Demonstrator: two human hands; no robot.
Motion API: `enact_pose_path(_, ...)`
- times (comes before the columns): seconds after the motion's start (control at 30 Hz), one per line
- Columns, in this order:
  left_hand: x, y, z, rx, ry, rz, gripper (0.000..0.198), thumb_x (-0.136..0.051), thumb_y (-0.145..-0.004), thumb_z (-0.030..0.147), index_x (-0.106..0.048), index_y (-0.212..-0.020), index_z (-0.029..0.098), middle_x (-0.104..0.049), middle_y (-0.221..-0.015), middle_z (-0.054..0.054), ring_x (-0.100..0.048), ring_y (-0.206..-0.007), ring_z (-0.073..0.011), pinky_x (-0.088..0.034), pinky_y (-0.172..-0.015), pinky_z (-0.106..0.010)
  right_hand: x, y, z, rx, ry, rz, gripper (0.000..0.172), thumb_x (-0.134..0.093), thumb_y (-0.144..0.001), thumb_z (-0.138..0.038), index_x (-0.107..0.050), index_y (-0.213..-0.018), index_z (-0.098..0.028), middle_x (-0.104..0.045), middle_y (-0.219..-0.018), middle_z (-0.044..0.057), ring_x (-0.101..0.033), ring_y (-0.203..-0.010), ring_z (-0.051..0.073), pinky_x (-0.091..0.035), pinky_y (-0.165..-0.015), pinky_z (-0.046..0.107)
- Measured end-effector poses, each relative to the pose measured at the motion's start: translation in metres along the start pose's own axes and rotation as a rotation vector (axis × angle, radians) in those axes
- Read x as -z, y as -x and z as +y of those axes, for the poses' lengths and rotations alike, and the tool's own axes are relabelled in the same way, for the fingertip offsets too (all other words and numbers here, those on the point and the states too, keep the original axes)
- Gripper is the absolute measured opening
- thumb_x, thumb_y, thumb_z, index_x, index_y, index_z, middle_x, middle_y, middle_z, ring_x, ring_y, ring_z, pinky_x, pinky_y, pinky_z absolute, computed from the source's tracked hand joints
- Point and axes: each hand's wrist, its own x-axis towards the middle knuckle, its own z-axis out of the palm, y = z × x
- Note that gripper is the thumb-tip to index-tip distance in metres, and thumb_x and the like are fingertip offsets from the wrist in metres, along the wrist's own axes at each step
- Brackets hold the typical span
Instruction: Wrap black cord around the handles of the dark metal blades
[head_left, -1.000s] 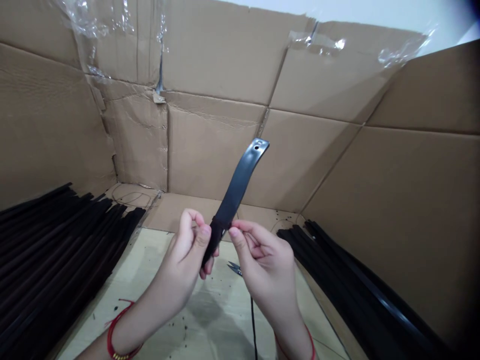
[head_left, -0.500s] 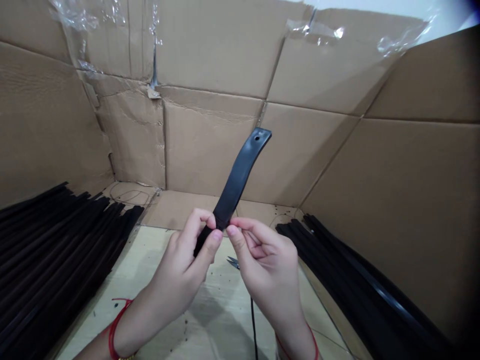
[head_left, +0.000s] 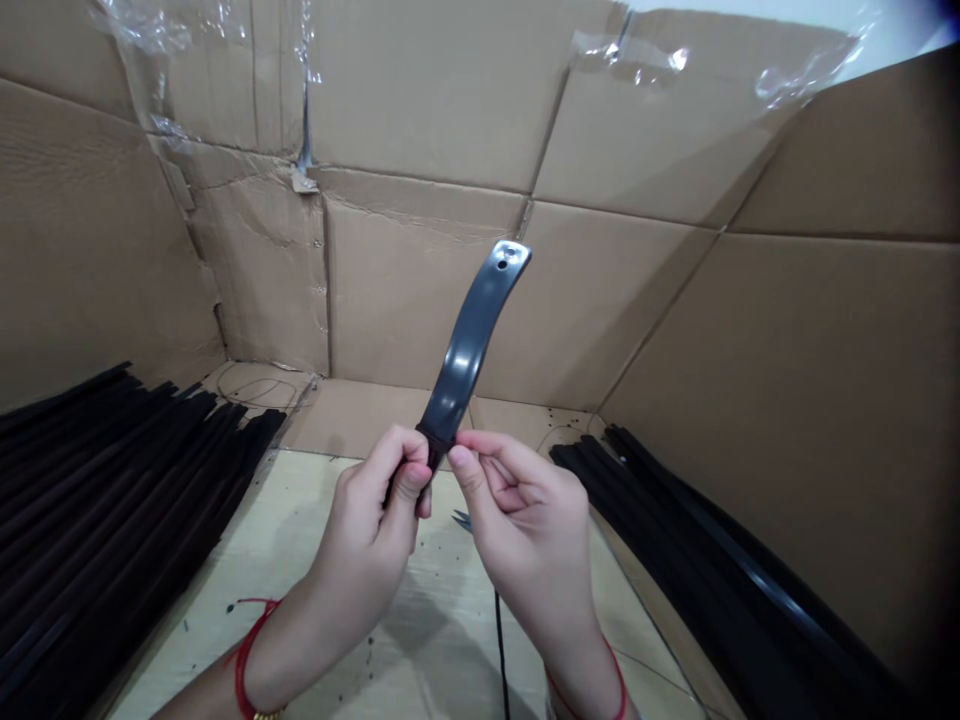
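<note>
A glossy black strap [head_left: 469,345] with a round hole near its squared far end rises in a curve, leaning right, above the board. Lower down, a dark band wraps across it, and the part below is mostly covered by fingers. My left hand [head_left: 375,500] is closed around this lower part, thumb in front. At the band's right edge, the thumb and forefinger of my right hand [head_left: 529,515] are pinched together on the strap; any small piece between those fingertips is too fine to make out. Behind my right hand, the tips of small scissors [head_left: 462,520] show on the board.
Long black strips [head_left: 112,500] lie in a pile at the left, and more black strips [head_left: 697,540] lie at the right. Cardboard walls [head_left: 420,280] enclose the pale board [head_left: 300,540]. A black cord [head_left: 501,650] runs below my right hand.
The strap has tilted and shifted slightly left and up, its face now catching more light. My left thumb has bent and drawn back a little on the strap. Both hands keep hold.
</note>
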Motion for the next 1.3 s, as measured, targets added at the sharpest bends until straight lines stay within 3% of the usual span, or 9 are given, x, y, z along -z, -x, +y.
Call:
enact_pose_path(0.4,0.002,-0.006,-0.008,-0.058,0.057,-0.125,0.031,-0.038,-0.099,0.04,-0.042,-0.077,0.019,-0.047,-0.065,0.004,-0.039,-0.044,-0.0051,-0.029,-0.043,-0.02,0.007,-0.007,-0.005,0.033,0.068,0.034,0.007,-0.059,-0.086,-0.012,-0.064,-0.081,-0.012,-0.025,-0.049,-0.009,-0.021,-0.042,0.006,-0.017,-0.038,0.021)
enact_pose_path(0.53,0.002,-0.006,-0.009,-0.065,0.06,-0.148,0.027,-0.039,-0.1,0.038,-0.042,-0.079,0.02,-0.047,-0.067,0.003,-0.039,-0.047,-0.0053,-0.029,-0.045,-0.02,0.007,-0.008,0.0,0.004,0.048,0.047,0.008,-0.06,-0.085,-0.015,-0.064,-0.079,-0.013,-0.03,-0.048,-0.008,-0.025,-0.042,0.006,-0.02,-0.038,0.02)
enact_pose_path(0.67,0.003,-0.005,-0.005,0.004,0.196,-0.101,0.018,-0.048,-0.097,0.037,-0.037,-0.091,0.023,-0.048,-0.074,0.004,-0.039,-0.049,-0.005,-0.029,-0.045,-0.019,0.005,-0.006,0.001,-0.101,0.007,0.074,0.014,-0.063,-0.084,-0.021,-0.065,-0.073,-0.013,-0.039,-0.047,-0.005,-0.03,-0.042,0.007,-0.024,-0.038,0.019)
enact_pose_path(0.87,0.001,-0.006,0.009,0.011,0.183,-0.007,0.038,-0.067,-0.086,0.024,-0.029,-0.088,0.023,-0.046,-0.073,0.008,-0.044,-0.059,-0.0043,-0.035,-0.056,-0.016,0.004,-0.009,-0.006,-0.167,-0.146,0.076,0.01,-0.067,-0.078,-0.021,-0.068,-0.071,-0.014,-0.043,-0.046,-0.004,-0.032,-0.042,0.007,-0.027,-0.038,0.018)
enact_pose_path(0.93,-0.001,-0.005,0.009,0.042,0.228,-0.034,0.038,-0.066,-0.087,0.023,-0.028,-0.087,0.023,-0.044,-0.071,0.01,-0.039,-0.053,-0.0016,-0.034,-0.053,-0.014,0.003,-0.011,-0.005,-0.198,-0.232,0.059,0.007,-0.069,-0.076,-0.021,-0.071,-0.077,-0.014,-0.043,-0.047,-0.005,-0.034,-0.043,0.007,-0.03,-0.04,0.018)
enact_pose_path(1.0,-0.001,-0.003,0.009,0.047,0.296,-0.076,0.039,-0.067,-0.087,0.024,-0.028,-0.087,0.023,-0.042,-0.07,0.011,-0.032,-0.048,0.0011,-0.032,-0.05,-0.011,0.003,-0.013,0.0,-0.252,-0.318,-0.009,0.015,-0.071,-0.075,-0.024,-0.073,-0.087,-0.015,-0.04,-0.049,-0.005,-0.033,-0.045,0.008,-0.03,-0.041,0.019)
enact_pose_path(1.13,0.001,-0.002,0.008,0.138,0.393,-0.282,0.035,-0.062,-0.09,0.036,-0.03,-0.092,0.023,-0.043,-0.063,0.013,-0.025,-0.035,0.0036,-0.022,-0.037,-0.009,0.004,-0.012,0.013,-0.405,-0.523,-0.243,0.033,-0.075,-0.075,-0.038,-0.074,-0.098,-0.015,-0.039,-0.055,-0.004,-0.035,-0.049,0.008,-0.031,-0.042,0.02)
enact_pose_path(1.2,0.001,-0.002,0.007,0.217,0.381,-0.343,0.03,-0.052,-0.094,0.043,-0.029,-0.096,0.024,-0.045,-0.058,0.013,-0.028,-0.03,0.001,-0.017,-0.032,-0.01,0.003,-0.011,0.016,-0.426,-0.587,-0.248,0.036,-0.077,-0.074,-0.04,-0.074,-0.1,-0.016,-0.039,-0.056,-0.004,-0.035,-0.048,0.007,-0.032,-0.042,0.018)
enact_pose_path(1.3,-0.001,-0.002,0.003,0.182,0.287,-0.193,0.028,-0.046,-0.096,0.045,-0.026,-0.101,0.026,-0.055,-0.065,0.009,-0.047,-0.04,-0.0051,-0.036,-0.038,-0.013,0.0,-0.01,0.014,-0.425,-0.576,-0.141,0.026,-0.075,-0.077,-0.036,-0.073,-0.092,-0.015,-0.036,-0.053,-0.006,-0.03,-0.043,0.004,-0.029,-0.038,0.016)
